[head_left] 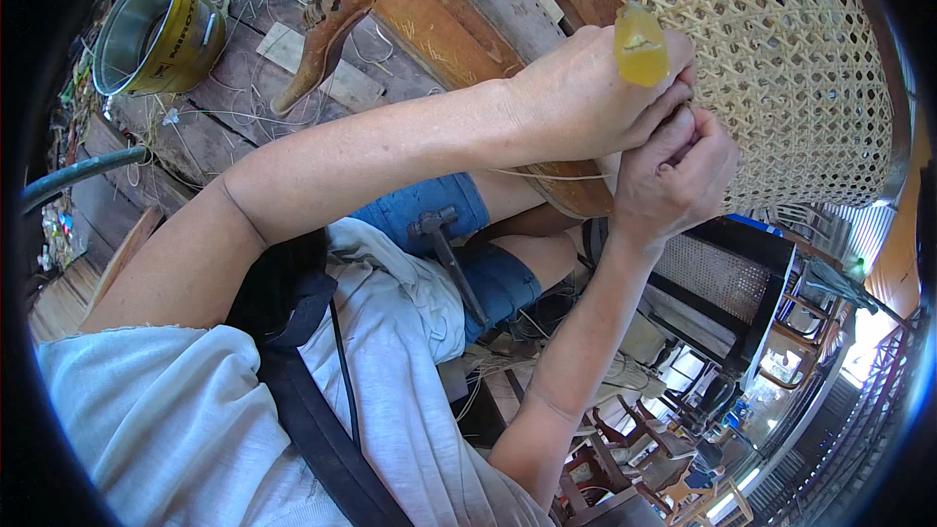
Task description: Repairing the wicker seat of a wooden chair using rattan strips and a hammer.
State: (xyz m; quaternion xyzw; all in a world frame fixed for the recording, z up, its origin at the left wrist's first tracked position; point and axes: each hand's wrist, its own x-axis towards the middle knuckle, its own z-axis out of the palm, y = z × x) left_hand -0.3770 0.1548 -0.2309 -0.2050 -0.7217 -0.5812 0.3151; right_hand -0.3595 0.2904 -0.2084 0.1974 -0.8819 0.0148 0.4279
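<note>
My left hand (600, 88) is closed around a tool with a clear yellow handle (641, 54); its working end is hidden, so its exact kind cannot be told. My right hand (678, 171) is pinched shut just below, its fingertips meeting those of the left. What it holds, if anything, is covered by the fingers. Both hands are at the edge of a woven cane panel (771, 49), set against a carved brown wooden chair frame (439, 29). A thin pale strand (551, 176) stretches leftward from beneath the hands.
A hammer (451, 259) lies across my lap on blue shorts (415, 210). On the plank floor at upper left stands a yellow metal bucket (161, 34), with wood offcuts and cane scraps near it. A dark-framed cane piece (717, 278) and several wooden chairs fill the lower right.
</note>
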